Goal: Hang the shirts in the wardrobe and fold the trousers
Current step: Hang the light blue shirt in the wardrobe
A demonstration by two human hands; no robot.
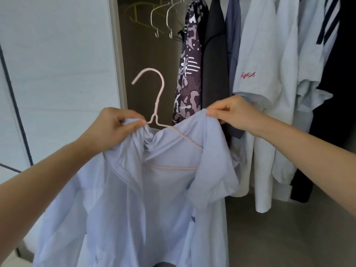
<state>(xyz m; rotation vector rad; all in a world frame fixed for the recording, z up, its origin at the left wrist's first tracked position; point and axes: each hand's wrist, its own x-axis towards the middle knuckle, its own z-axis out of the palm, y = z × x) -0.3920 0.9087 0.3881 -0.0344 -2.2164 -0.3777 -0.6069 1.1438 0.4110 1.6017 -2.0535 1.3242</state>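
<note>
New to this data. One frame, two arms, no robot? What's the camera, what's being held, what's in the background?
There is no machine here. A person works with bare hands, and the single picture comes from a wide-angle camera worn on the head, looking forward and down. The two arms coming in from the bottom are therefore the wearer's own.

The left hand pinches the neck fabric of a pale blue collared shirt, right beside the neck of a thin pink wire hanger. The right hand pinches the shirt's other shoulder edge. The hanger sits inside the shirt with its hook free in the air, not on any rail.

No table is in view. Behind is an open wardrobe with clothes hanging: a purple camouflage-pattern garment, a dark grey garment and a white T-shirt with red lettering. At upper left hang empty hangers, a green one and silver metal ones.
</note>
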